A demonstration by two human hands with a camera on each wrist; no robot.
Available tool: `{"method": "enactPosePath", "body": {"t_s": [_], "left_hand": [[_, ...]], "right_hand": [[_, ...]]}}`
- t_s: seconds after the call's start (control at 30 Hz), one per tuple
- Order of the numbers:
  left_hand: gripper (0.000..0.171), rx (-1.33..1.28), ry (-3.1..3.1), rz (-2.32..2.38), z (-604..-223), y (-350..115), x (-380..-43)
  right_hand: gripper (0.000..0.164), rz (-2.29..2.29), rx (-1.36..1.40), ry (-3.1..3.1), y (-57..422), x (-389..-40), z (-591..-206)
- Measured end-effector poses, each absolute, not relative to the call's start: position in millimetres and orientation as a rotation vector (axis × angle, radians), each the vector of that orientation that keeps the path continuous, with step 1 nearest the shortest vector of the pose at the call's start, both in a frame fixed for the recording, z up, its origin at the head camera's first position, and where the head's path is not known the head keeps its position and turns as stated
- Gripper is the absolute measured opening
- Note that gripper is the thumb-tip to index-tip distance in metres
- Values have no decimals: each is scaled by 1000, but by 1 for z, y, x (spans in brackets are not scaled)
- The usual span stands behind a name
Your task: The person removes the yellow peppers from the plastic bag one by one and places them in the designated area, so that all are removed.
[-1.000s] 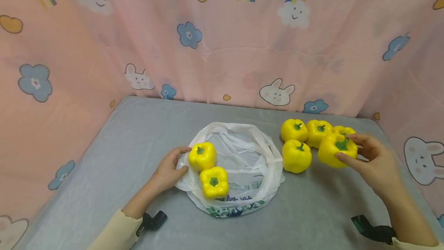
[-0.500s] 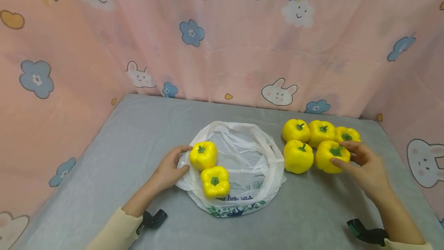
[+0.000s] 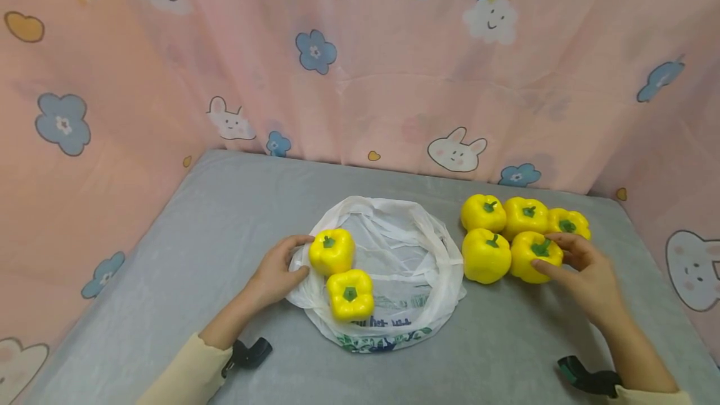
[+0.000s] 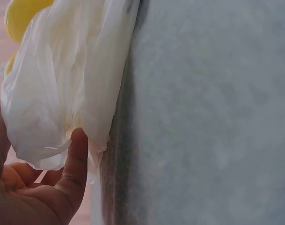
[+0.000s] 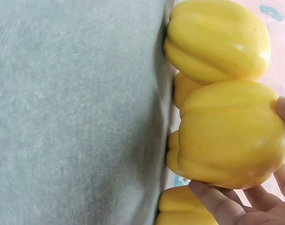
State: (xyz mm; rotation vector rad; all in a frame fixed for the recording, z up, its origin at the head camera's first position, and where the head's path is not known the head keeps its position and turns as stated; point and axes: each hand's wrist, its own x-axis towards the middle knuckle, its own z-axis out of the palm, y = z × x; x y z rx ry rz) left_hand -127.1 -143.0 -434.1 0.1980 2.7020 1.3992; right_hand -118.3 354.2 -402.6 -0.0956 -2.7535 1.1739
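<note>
My right hand (image 3: 585, 277) grips a yellow bell pepper (image 3: 529, 255) with a green stem, thumb on the near side and fingers behind. In the right wrist view this pepper (image 5: 231, 136) sits close beside another bell pepper (image 5: 217, 40). At the left, my left hand (image 3: 278, 270) pinches the gathered edge of a white plastic bag (image 3: 444, 267), its mouth spread wide on the table. The left wrist view shows the thumb and fingers at the crumpled plastic (image 4: 62, 93). Two bell peppers, one upper (image 3: 332, 252) and one lower (image 3: 350, 295), lie at the bag's left side.
Right of the bag, several more yellow bell peppers stand grouped: a front one (image 3: 486, 256) and a back row (image 3: 525, 217). A grey cloth (image 3: 236, 205) covers the table. A pink patterned curtain (image 3: 382, 99) hangs behind and at both sides.
My right hand has moved left and down with its bell pepper, bringing it beside the front one and uncovering the back right pepper. The left hand and bag have stayed in place.
</note>
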Motion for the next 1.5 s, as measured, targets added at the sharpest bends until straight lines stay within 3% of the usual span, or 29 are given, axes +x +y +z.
{"method": "enactPosePath", "body": {"t_s": [0.57,1.5], "left_hand": [[51,197,2648,1475,-435,-143,-128],[51,193,2668,1418,-435,-143,-128]], "right_hand": [[39,1172,-10,-2750,350,-123,-410],[60,1045,-79,-2892,342,-120,-404]]}}
